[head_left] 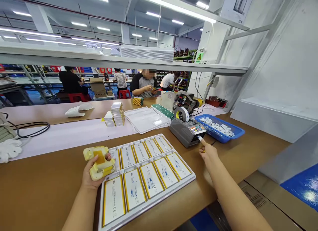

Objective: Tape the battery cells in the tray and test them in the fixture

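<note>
My left hand [93, 171] is closed around a pale yellow plastic jig [95, 174] with an amber patch, above the left edge of a white tray [192, 176]. Flat white battery packs [113, 199] with yellow edges lie in the tray in two rows; several of the right-hand ones bear blue-printed strips. My right hand [210, 154] reaches to the front of a grey tape dispenser [182, 133]. Its index fingertip is on a short whitish piece of tape [199, 137] at the outlet, the other fingers curled. A tape roll [182, 114] sits on top of the dispenser.
A blue basket [236, 133] of small white pieces stands right of the dispenser. Behind the tray are stacked battery packs [117, 113], clear trays [146, 120] and a machine [186, 101]. A white glove [11, 149] lies far left. A co-worker [144, 83] sits opposite.
</note>
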Available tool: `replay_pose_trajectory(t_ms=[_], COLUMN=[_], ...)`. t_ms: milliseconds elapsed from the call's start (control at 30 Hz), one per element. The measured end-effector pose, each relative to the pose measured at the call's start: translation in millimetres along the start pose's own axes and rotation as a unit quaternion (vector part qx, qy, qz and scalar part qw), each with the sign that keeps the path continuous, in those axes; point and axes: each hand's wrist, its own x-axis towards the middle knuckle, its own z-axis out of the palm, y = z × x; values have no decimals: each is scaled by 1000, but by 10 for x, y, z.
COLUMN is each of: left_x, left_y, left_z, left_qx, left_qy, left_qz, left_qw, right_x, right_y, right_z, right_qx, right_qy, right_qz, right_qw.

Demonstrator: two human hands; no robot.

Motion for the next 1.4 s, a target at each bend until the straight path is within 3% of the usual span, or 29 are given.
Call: replay_pose_trajectory(t_ms=[67,133,167,233,300,400,500,567,667,767,833,900,967,1033,1100,1200,1267,1333,1400], left_x=[-20,-39,-46,-57,-73,-100,-87,-57,-18,-19,-33,-39,-32,-16,-4,-5,-9,-5,10], left_y=[-20,-45,-57,-78,-94,-110,-122,-131,-145,-152,-150,-148,-146,-147,-147,-147,-146,-147,-151], left_z=[-4,-2,0,3,6,4,-26,-59,-107,-129,-127,-119,-112,-108,-108,-107,-107,-110,-118], left_qx=[-5,-10,-14,-30,-44,-58,-72,-79,-88,-98,-103,-106,-103,-97,-92,-89,-90,-92,-90], left_qy=[5,10,10,4,-5,-11,-9,-11,-20,-17,-11,-5,-4,-9,-10,-4,-3,-4,-8], left_qz=[-10,-19,-19,-20,-19,-7,-5,-12,-11,-8,-8,-10,-13,-18,-22,-29,-35,-40,-40], left_qw=[1000,1000,1000,999,999,998,997,997,996,995,995,994,995,995,995,996,995,995,995], right_x=[-225,-631,-894,-1477,-2015,-2508,-2617,-2589,-2530,-2455,-2366,-2248,-2136,-2069,-2067,-2145,-2207,-2250,-2268], right_y=[-27,-6,19,87,179,368,556,636,691,712,705,671,618,567,542,558,581,597,605], right_z=[149,385,526,816,1078,1364,1515,1568,1629,1663,1653,1618,1575,1544,1538,1569,1598,1621,1633], right_qx=[-49,-159,-226,-322,-368,-436,-512,-550,-588,-574,-550,-532,-504,-468,-449,-463,-480,-491,-494], right_qy=[21,-83,-199,-455,-588,-648,-648,-628,-588,-589,-587,-585,-612,-656,-689,-686,-666,-651,-645], right_qz=[-69,-181,-231,-261,-263,-274,-274,-265,-242,-257,-270,-250,-219,-217,-246,-335,-382,-397,-387], right_qw=[996,967,925,788,671,561,493,483,500,508,530,559,569,551,514,451,425,421,437])
